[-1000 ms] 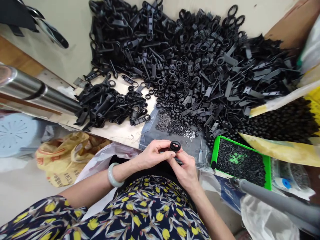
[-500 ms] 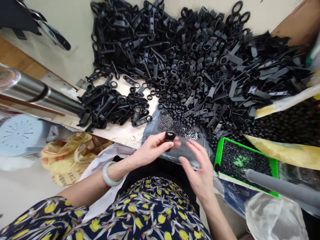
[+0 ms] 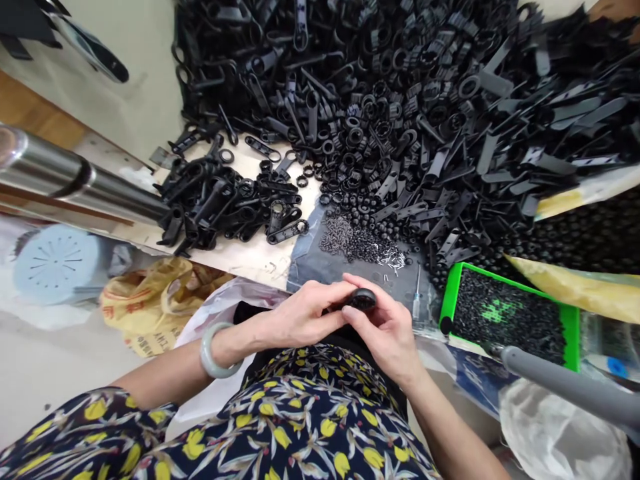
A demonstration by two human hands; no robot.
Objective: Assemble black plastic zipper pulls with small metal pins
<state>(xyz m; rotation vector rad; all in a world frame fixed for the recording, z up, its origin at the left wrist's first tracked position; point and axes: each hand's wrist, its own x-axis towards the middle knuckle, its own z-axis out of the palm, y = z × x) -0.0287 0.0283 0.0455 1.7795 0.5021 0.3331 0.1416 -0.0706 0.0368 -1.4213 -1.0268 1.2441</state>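
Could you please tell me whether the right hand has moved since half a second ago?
Yes: the right hand has moved left, away from the green tray, to the black part.

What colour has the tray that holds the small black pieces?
The tray is bright green, seen best in the head view.

Bright, fairly even light, stretched at the edges.
I see pale glare along the steel tube (image 3: 117, 195), while the heaped black plastic parts (image 3: 395, 100) lose detail in the shadows; the corners look soft, and I can't tell where the light comes from.
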